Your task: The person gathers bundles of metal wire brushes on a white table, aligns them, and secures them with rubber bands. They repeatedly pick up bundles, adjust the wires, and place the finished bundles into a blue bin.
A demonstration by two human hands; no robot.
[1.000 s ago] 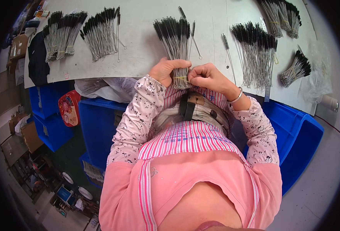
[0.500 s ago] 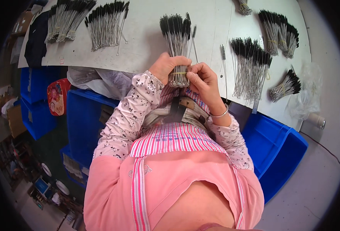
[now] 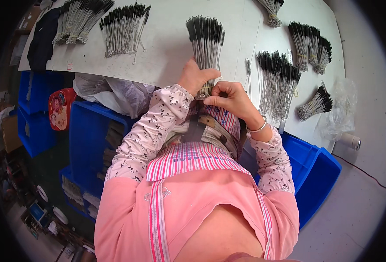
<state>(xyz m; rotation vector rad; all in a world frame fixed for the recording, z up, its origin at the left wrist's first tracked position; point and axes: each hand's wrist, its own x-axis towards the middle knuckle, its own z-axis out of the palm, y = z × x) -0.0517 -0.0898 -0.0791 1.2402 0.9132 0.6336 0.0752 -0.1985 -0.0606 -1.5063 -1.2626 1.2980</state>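
Observation:
My left hand (image 3: 196,78) is wrapped round a bundle of thin wire brushes (image 3: 205,41), black bristles pointing away from me and looped wire ends toward me. A yellow rubber band (image 3: 207,88) circles the bundle near the loops. At that band, the thumb and fingers of my right hand (image 3: 232,99) are pinched together; the exact grip is partly hidden. One brush stands along the bundle's right side, its loop just above my right fingers. To the right on the table lie a single brush (image 3: 248,72) and a wide spread of loose brushes (image 3: 277,89).
Banded brush bundles (image 3: 305,46) lie at the far right, with a smaller bundle (image 3: 316,104) nearer. More brushes (image 3: 122,32) sit at the left of the white table (image 3: 167,39). Blue bins (image 3: 99,144) stand below, beside a red floral object (image 3: 61,109) and clear plastic (image 3: 343,109).
The bundle has shifted slightly right and its tops have drawn together. The brush that stood apart is now close against its side. My right hand has moved a little lower at the looped ends.

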